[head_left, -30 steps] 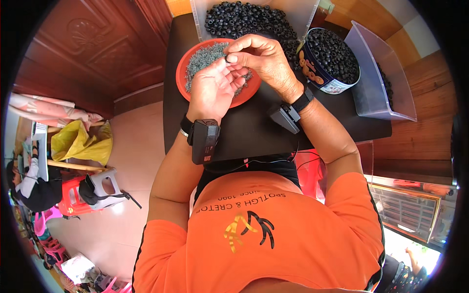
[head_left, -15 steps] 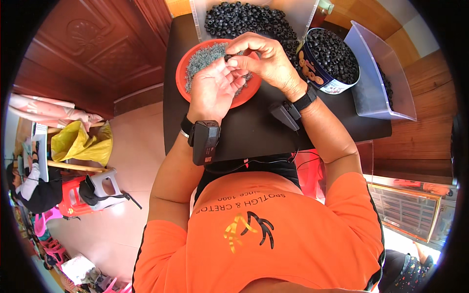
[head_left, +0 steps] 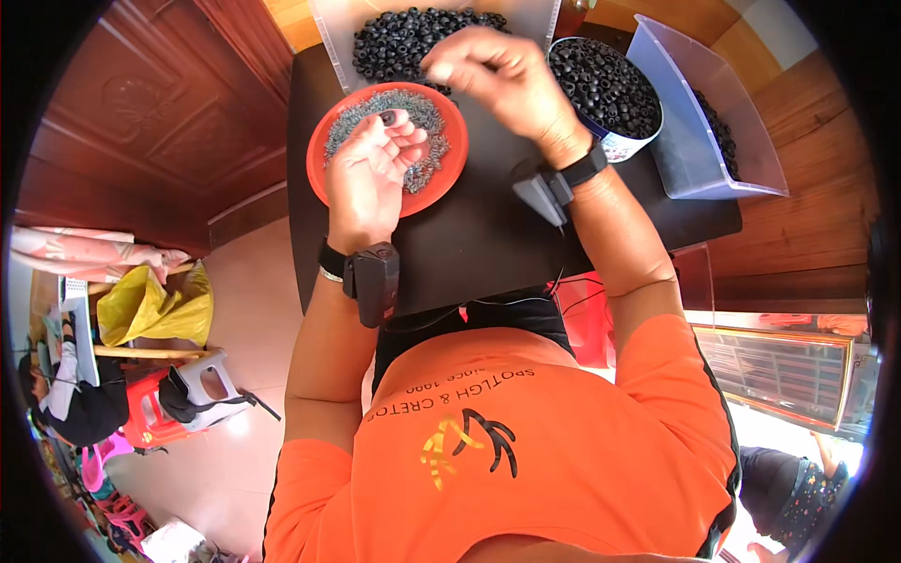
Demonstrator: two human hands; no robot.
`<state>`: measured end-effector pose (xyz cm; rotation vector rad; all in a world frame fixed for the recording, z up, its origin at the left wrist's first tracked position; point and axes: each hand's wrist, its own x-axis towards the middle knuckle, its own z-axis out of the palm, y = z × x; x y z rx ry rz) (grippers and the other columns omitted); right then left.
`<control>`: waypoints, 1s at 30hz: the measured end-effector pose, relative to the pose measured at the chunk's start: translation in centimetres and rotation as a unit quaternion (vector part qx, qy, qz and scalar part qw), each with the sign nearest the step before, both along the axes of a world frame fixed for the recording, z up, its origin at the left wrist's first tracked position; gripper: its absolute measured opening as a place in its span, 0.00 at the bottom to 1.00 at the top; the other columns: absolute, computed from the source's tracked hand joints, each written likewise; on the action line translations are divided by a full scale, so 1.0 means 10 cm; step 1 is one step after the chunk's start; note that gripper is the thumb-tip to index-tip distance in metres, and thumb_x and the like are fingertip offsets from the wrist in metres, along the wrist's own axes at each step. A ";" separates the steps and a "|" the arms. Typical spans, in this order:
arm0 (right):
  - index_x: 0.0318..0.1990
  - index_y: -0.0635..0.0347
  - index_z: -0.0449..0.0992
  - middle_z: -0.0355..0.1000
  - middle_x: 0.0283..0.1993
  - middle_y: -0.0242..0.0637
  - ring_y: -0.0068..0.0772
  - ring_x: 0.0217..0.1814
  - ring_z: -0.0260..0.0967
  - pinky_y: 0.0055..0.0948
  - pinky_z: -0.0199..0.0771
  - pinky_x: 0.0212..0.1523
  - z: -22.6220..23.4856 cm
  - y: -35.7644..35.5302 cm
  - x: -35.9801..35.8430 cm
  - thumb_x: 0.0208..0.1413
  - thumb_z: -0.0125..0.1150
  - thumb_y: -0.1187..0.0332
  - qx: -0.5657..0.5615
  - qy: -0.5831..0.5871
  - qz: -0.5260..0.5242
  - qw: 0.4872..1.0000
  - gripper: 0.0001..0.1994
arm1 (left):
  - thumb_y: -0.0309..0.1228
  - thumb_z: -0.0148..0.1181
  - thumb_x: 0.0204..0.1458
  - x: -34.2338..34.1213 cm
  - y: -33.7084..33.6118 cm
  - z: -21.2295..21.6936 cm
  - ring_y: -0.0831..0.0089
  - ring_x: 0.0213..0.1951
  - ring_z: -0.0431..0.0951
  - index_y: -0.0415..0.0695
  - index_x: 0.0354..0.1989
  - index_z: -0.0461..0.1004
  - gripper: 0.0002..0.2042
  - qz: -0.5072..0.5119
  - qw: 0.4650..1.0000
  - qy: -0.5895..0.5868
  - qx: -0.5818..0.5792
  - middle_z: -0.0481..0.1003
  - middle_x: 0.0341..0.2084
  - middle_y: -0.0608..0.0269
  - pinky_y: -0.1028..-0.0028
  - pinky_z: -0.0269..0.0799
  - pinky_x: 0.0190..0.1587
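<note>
My left hand (head_left: 371,164) is palm up over the orange-red bowl (head_left: 452,155). A small black ring-shaped piece (head_left: 389,117) is held between its thumb and fingertips, while the other fingers curl loosely. Small grey, metallic-looking pieces (head_left: 427,174) lie in the bowl. Beyond the bowl's right rim, my right hand (head_left: 511,84) hangs in the air close to a clear bin (head_left: 330,38) of black ring-shaped pieces (head_left: 413,42). Its thumb and index finger are bent towards each other, but motion blurs the fingertips, so any hold is unclear.
A round tin (head_left: 619,147) full of black pieces stands right of my right hand. Beside it is a translucent bluish bin (head_left: 694,164) with more pieces. The dark table (head_left: 469,253) carries them. Stools (head_left: 192,394) and a yellow bag (head_left: 155,305) are at the left.
My hands have parted: the right has lifted away from the left palm. The left now shows the black piece at its fingertips. The whole view has shifted slightly.
</note>
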<state>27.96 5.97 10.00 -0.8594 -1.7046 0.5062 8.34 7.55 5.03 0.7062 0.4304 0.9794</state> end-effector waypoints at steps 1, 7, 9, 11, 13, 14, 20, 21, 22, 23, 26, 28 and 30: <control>0.36 0.65 0.78 0.75 0.37 0.31 0.21 0.41 0.72 0.23 0.72 0.45 0.07 -0.02 0.08 0.56 0.60 0.73 -0.026 0.037 -0.033 0.998 0.05 | 0.34 0.47 0.60 -0.01 0.02 0.00 0.68 0.39 0.74 0.40 0.38 0.71 0.10 0.002 1.000 -0.020 0.007 0.73 0.33 0.62 0.67 0.68 0.44; 0.34 0.60 0.79 0.76 0.29 0.34 0.26 0.35 0.74 0.24 0.73 0.39 0.10 -0.04 0.42 0.51 0.62 0.69 -0.088 -0.276 -0.266 0.919 0.06 | 0.34 0.46 0.60 -0.03 0.02 0.01 0.66 0.39 0.74 0.41 0.38 0.71 0.10 -0.002 0.999 -0.041 0.007 0.73 0.33 0.62 0.66 0.68 0.44; 0.33 0.58 0.79 0.75 0.29 0.36 0.32 0.35 0.74 0.28 0.73 0.38 -0.02 0.01 0.48 0.49 0.61 0.69 -0.065 -0.357 -0.276 0.890 0.06 | 0.34 0.46 0.60 -0.03 0.01 0.02 0.66 0.39 0.74 0.41 0.37 0.70 0.10 -0.001 0.999 -0.041 0.003 0.73 0.33 0.62 0.66 0.68 0.44; 0.31 0.57 0.79 0.75 0.29 0.39 0.38 0.35 0.74 0.32 0.74 0.37 -0.16 0.05 0.53 0.47 0.60 0.69 -0.042 -0.436 -0.285 0.853 0.06 | 0.34 0.45 0.61 -0.02 0.01 0.03 0.66 0.39 0.74 0.41 0.37 0.70 0.10 -0.001 0.999 -0.042 0.001 0.73 0.33 0.62 0.66 0.68 0.43; 0.29 0.55 0.79 0.75 0.29 0.39 0.45 0.36 0.73 0.39 0.73 0.38 -0.27 0.10 0.50 0.45 0.57 0.70 -0.048 -0.497 -0.309 0.810 0.06 | 0.35 0.45 0.61 -0.02 0.01 0.03 0.67 0.40 0.74 0.42 0.37 0.70 0.10 -0.012 0.999 -0.049 0.017 0.72 0.33 0.62 0.67 0.68 0.43; 0.29 0.55 0.79 0.75 0.29 0.39 0.45 0.36 0.73 0.39 0.73 0.38 -0.31 0.12 0.50 0.45 0.57 0.70 -0.048 -0.497 -0.308 0.810 0.06 | 0.35 0.45 0.61 -0.02 0.02 0.02 0.67 0.40 0.74 0.42 0.37 0.70 0.10 -0.011 0.999 -0.050 0.017 0.72 0.33 0.62 0.67 0.68 0.43; 0.27 0.53 0.78 0.73 0.32 0.39 0.44 0.39 0.72 0.39 0.73 0.40 -0.49 0.21 0.52 0.45 0.56 0.70 -0.035 -0.577 -0.293 0.762 0.05 | 0.35 0.46 0.60 -0.01 0.01 0.02 0.67 0.40 0.74 0.43 0.36 0.70 0.10 -0.020 0.999 -0.045 0.017 0.73 0.33 0.63 0.68 0.68 0.44; 0.27 0.53 0.78 0.73 0.32 0.39 0.44 0.39 0.72 0.39 0.73 0.40 -0.49 0.23 0.53 0.46 0.56 0.70 -0.045 -0.577 -0.291 0.761 0.04 | 0.34 0.46 0.60 -0.01 0.01 0.01 0.66 0.40 0.74 0.43 0.37 0.70 0.09 -0.025 0.998 -0.052 0.012 0.73 0.34 0.62 0.68 0.68 0.44; 0.27 0.54 0.77 0.72 0.33 0.39 0.44 0.39 0.72 0.39 0.73 0.40 -0.50 0.24 0.53 0.47 0.56 0.70 -0.055 -0.578 -0.289 0.761 0.04 | 0.34 0.47 0.60 -0.01 0.02 0.00 0.66 0.40 0.74 0.43 0.38 0.71 0.09 -0.031 0.998 -0.058 0.006 0.73 0.35 0.62 0.69 0.68 0.44; 0.27 0.54 0.77 0.72 0.33 0.39 0.44 0.39 0.72 0.39 0.73 0.40 -0.52 0.24 0.53 0.47 0.56 0.70 -0.053 -0.578 -0.288 0.762 0.04 | 0.34 0.47 0.60 -0.01 0.02 -0.01 0.66 0.40 0.74 0.43 0.38 0.71 0.09 -0.029 0.998 -0.058 0.007 0.73 0.35 0.62 0.69 0.68 0.44; 0.29 0.56 0.77 0.73 0.33 0.40 0.47 0.38 0.71 0.41 0.73 0.40 -0.54 0.24 0.56 0.47 0.56 0.70 -0.021 -0.514 -0.285 0.809 0.04 | 0.33 0.48 0.59 0.01 0.02 -0.03 0.65 0.40 0.74 0.43 0.40 0.71 0.08 -0.052 0.995 -0.084 0.014 0.74 0.36 0.61 0.69 0.68 0.44; 0.34 0.56 0.77 0.74 0.31 0.37 0.36 0.33 0.72 0.33 0.72 0.35 -0.49 0.27 0.55 0.50 0.58 0.70 0.009 -0.415 -0.252 0.874 0.05 | 0.32 0.48 0.58 0.04 0.00 -0.02 0.64 0.41 0.75 0.42 0.41 0.71 0.09 -0.075 0.991 -0.109 0.015 0.74 0.37 0.60 0.68 0.67 0.44; 0.36 0.56 0.78 0.73 0.30 0.32 0.28 0.31 0.69 0.28 0.69 0.33 -0.36 0.20 0.41 0.52 0.58 0.70 -0.070 -0.308 -0.221 0.923 0.05 | 0.32 0.47 0.58 0.02 -0.03 0.00 0.64 0.41 0.74 0.42 0.42 0.71 0.09 -0.073 0.991 -0.105 0.040 0.73 0.37 0.60 0.68 0.67 0.45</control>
